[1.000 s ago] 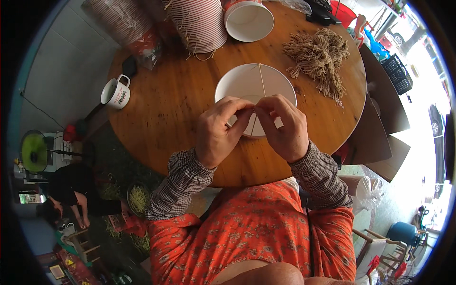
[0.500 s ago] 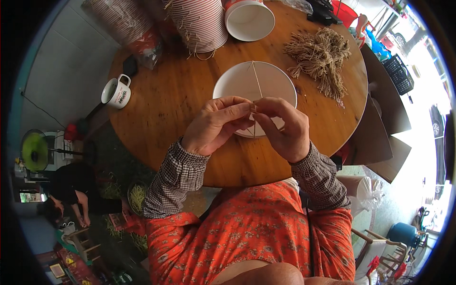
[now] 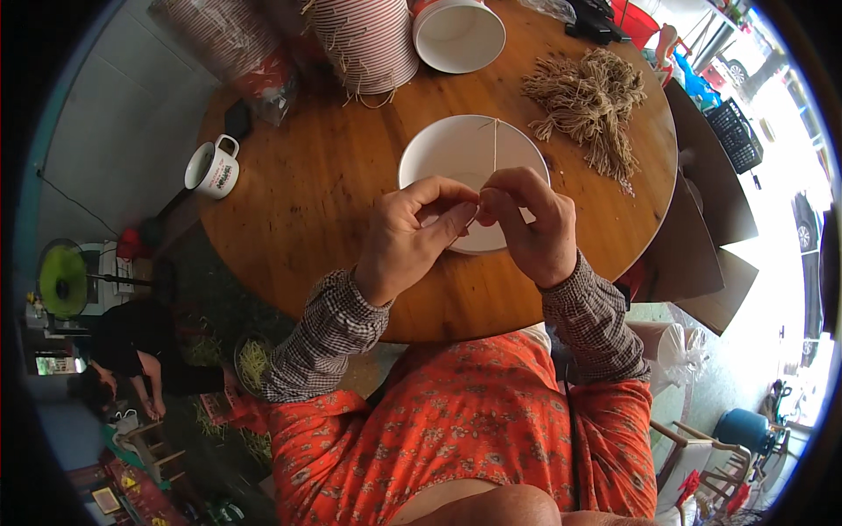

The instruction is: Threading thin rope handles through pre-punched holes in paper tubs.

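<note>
A white round paper bucket (image 3: 438,151) stands on the wooden table in front of me, its opening facing up. A thin tan string (image 3: 495,145) is fastened at the bucket's far rim and runs down towards my hands. Over the bucket's near part, my left hand (image 3: 419,230) pinches the string between thumb and fingers. My right hand (image 3: 533,223) pinches it too, its fingertips meeting the left ones. The fingertips hide the string's end and any knot there. Checked sleeve covers wrap both my forearms.
A bundle of tan strings (image 3: 589,110) lies at the right of the table (image 3: 307,219). Behind stand stacked striped buckets (image 3: 368,44), another white bucket (image 3: 460,37) and a bagged stack (image 3: 219,44). At the left is a mug (image 3: 213,168). A person (image 3: 140,351) bends over at far left.
The string's far end and the bucket have turned slightly to the right. My hands have drawn closer together at the fingertips, and the string no longer shows running down to the near rim.
</note>
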A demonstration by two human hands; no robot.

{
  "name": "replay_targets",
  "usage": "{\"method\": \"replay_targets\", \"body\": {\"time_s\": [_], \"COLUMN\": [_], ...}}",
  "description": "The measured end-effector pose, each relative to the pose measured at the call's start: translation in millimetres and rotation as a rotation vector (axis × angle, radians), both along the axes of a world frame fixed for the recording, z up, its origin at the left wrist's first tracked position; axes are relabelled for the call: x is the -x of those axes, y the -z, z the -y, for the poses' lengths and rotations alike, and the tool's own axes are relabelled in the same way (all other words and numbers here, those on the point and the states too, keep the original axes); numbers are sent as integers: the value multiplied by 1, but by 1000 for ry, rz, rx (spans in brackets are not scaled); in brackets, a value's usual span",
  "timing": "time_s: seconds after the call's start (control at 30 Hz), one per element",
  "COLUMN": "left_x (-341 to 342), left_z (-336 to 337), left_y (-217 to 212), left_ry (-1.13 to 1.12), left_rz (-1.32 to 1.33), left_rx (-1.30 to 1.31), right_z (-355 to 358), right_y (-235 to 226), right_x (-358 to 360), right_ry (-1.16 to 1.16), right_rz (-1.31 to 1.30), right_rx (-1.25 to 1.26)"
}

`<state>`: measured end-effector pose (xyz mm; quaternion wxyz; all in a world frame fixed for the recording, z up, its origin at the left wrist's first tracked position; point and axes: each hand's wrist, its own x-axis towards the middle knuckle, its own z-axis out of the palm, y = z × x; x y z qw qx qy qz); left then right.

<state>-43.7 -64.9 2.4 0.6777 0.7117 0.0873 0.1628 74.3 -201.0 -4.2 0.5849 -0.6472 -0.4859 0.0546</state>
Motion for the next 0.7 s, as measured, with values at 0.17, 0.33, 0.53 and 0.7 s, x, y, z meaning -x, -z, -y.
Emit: {"method": "replay_targets", "body": {"time_s": [0.17, 0.33, 0.53, 0.7], "left_x": [-1, 3, 3, 1], "left_z": [7, 7, 8, 3], "left_y": [-2, -2, -4, -4], "left_ry": [-173, -173, -154, -108], "left_rz": [181, 249, 280, 242], "left_rx": [-547, -863, -942, -894], "right_z": [1, 2, 0, -4], "right_y": [1, 0, -2, -4], "right_x": [-2, -7, -5, -3], "right_ry": [18, 30, 124, 176], "right_rz": [13, -4, 217, 107], "right_rx": [7, -13, 9, -3]}}
